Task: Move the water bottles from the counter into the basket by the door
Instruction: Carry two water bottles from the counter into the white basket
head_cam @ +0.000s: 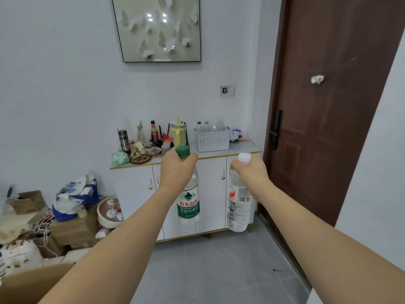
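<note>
My left hand [176, 170] grips the neck of a green-capped water bottle [188, 205] with a green label, which hangs upright in the air. My right hand [249, 172] grips the neck of a white-capped clear bottle [238, 207] the same way. Both are held out in front of a white cabinet [210, 185]. On the cabinet top, near the brown door [328, 119], stands a white perforated basket [212, 140] with several bottles [210, 126] upright inside it.
The cabinet top's left half holds a steel flask [122, 139], a sauce bottle [154, 131], a yellow-green jug [178, 132] and small clutter. Bags and cardboard boxes [72, 216] crowd the floor at left. Grey floor tiles [219, 270] lie between me and the cabinet.
</note>
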Tool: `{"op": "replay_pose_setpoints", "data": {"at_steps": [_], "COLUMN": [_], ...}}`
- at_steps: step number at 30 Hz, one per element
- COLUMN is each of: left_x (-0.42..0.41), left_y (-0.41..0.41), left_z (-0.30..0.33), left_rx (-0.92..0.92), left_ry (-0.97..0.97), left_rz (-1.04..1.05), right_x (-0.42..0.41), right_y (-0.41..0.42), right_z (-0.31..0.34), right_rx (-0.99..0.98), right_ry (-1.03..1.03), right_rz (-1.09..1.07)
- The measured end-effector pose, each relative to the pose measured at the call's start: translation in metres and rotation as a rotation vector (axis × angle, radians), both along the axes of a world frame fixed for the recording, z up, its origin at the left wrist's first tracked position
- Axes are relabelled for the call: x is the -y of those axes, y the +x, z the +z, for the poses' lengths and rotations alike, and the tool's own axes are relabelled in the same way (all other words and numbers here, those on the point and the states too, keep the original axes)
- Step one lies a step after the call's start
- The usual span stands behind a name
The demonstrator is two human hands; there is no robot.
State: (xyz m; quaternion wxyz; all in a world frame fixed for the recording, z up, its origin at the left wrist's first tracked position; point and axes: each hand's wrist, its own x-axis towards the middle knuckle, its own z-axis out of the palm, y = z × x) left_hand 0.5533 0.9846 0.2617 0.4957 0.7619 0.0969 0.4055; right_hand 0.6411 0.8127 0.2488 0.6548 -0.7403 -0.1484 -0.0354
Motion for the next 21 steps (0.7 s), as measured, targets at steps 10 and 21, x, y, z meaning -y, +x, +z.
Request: {"op": "replay_pose_setpoints", "data": {"at_steps": [10,21], "left_x": [-0.067,-0.114], "left_y": [0.13,0.292], "left_z": [-0.014,0.003], "left_rx": [-0.031,0.0], "left_ry": [-0.018,0.01], "left_rz": [0.004,0.064], "right_x": [-0.065,-0.107], "right_y": [0.12,0.296], "right_z": [-0.011,0.005], "right_rx": [-0.043,-0.019], "right_ry": [-0.018,0.064], "right_rz": [-0.012,0.028]}}
